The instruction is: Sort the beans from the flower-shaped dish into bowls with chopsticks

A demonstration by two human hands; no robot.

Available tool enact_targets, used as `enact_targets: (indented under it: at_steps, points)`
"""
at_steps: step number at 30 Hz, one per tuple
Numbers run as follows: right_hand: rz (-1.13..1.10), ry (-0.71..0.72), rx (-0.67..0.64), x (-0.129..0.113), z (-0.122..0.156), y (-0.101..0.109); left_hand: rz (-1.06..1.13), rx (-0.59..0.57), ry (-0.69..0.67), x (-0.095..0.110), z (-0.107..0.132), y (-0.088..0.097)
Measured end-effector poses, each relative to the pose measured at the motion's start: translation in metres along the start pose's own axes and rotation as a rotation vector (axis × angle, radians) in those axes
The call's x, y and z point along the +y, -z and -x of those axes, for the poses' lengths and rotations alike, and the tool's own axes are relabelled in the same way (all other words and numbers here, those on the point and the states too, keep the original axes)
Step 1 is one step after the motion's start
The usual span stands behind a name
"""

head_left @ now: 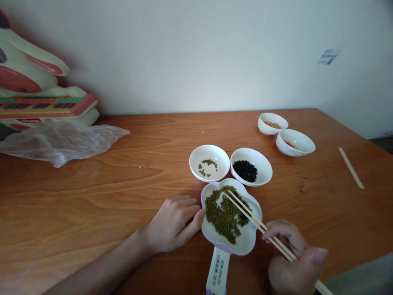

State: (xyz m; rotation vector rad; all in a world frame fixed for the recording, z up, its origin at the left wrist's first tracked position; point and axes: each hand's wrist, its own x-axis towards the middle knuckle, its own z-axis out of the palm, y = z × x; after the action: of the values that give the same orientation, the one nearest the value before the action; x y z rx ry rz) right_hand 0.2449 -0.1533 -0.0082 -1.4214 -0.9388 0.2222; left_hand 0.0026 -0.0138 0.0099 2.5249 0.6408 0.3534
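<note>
A pair of wooden chopsticks (278, 241) is held in my right hand (294, 258), with the tips down among green mung beans (225, 219). These beans lie in a white flower-shaped dish (249, 242), along with a few dark beans on its right side. A flat handle with printed writing runs from the dish toward me. My left hand (175, 223) rests on the table with curled fingers, its thumb and fingertips against the dish's left rim. Touching the far side are a white bowl with a few mung beans (223, 162) and a white bowl of black beans (264, 168).
Farther right on the wooden table (147, 213) stand a bowl with tan grains (266, 128) and a bowl with a little reddish content (303, 144). A light wooden strip (351, 169) lies near the right edge. Clear plastic (67, 141) and a toy keyboard figure (46, 104) occupy the left.
</note>
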Motion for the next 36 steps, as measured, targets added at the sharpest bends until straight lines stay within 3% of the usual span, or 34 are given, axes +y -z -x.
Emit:
enact_targets:
  at_steps: [15,36]
  points:
    - [-0.018,-0.025,0.006,0.004,0.005,0.004,0.03,-0.026,0.016,0.001,-0.001,0.001]
    - [0.055,0.106,0.015,0.004,0.001,0.005,0.019,-0.024,0.016,0.0,0.0,0.0]
